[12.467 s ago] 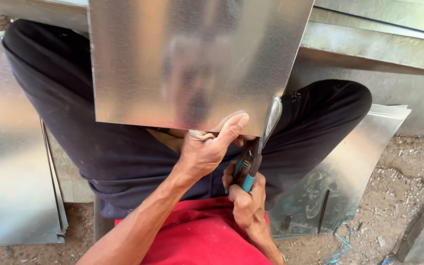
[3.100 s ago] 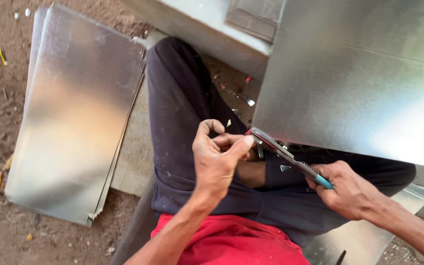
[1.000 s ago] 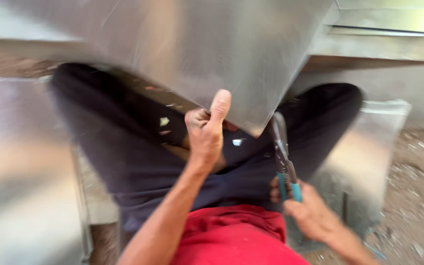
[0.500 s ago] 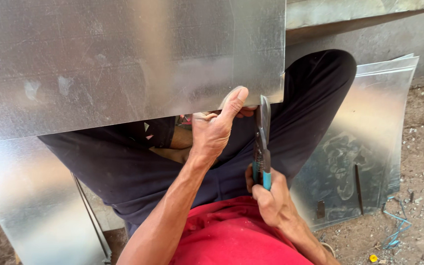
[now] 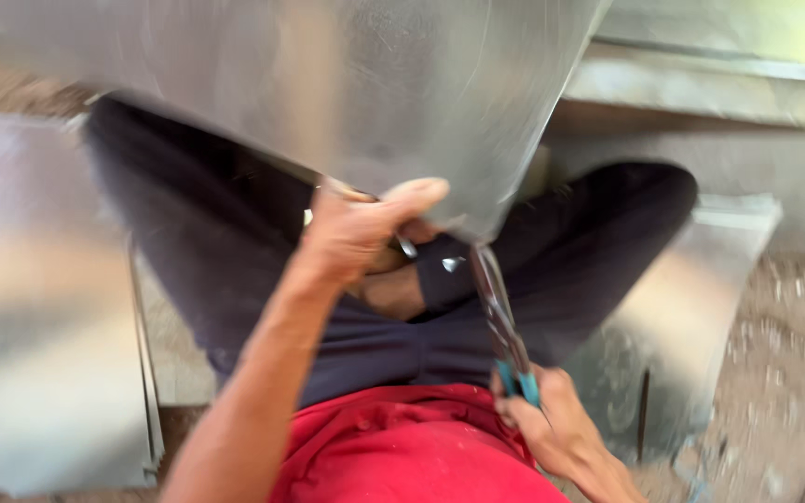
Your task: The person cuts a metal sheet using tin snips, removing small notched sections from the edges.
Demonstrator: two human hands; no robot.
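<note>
We see a blurred frame. Our left hand (image 5: 356, 233) pinches the near edge of the metal sheet (image 5: 365, 93), thumb on top, the fingers hidden beneath. The sheet fills the top and runs off the frame; it hangs over our lap. Our right hand (image 5: 552, 428), below the sheet's near corner, is closed around the teal handles of the snips (image 5: 500, 321), whose blades reach up to that corner. More sheets (image 5: 48, 307) lie left of it, smeared.

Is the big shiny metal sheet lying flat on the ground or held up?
Held up. The left hand grips the metal sheet by its lower edge, above the lap, while the right hand holds snips.
</note>
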